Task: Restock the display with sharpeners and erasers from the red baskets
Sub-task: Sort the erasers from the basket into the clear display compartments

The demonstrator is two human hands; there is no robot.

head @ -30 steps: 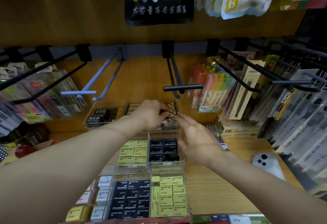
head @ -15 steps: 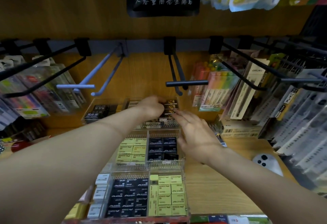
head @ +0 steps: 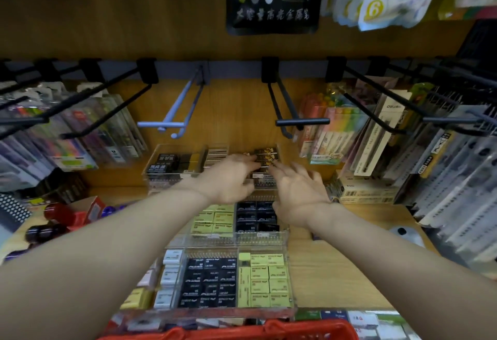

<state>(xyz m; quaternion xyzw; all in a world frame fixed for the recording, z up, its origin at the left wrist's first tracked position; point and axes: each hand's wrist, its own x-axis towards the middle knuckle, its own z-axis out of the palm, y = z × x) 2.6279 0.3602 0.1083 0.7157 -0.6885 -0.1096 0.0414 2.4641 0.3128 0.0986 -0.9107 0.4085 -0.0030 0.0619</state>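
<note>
A clear stepped acrylic display (head: pixel 234 241) holds rows of erasers. Black-and-gold erasers (head: pixel 266 154) fill the right part of its top tier. My left hand (head: pixel 228 175) reaches into that tier, its fingers stretched forward onto the row. My right hand (head: pixel 295 191) is just to the right, fingers spread and straight, with the tips at the front of the same erasers. The middle tier holds yellow erasers (head: pixel 215 218) and black erasers (head: pixel 252 218). The lowest tier holds more black erasers (head: pixel 209 280) and yellow erasers (head: pixel 266 278). The rim of a red basket (head: pixel 269 330) shows at the bottom edge.
A black peg hook (head: pixel 301 122) and a pale blue hook (head: pixel 166 124) jut out above my hands. Hanging pen packs (head: pixel 80 135) crowd the left, and highlighter and refill packs (head: pixel 338 130) crowd the right. A white device (head: pixel 406 234) lies on the wooden shelf. Red items (head: pixel 78 213) lie at the left.
The view has tipped down, bringing the red basket's rim into sight. My left hand's fingers have flattened onto the top row. My right hand's fingers have spread.
</note>
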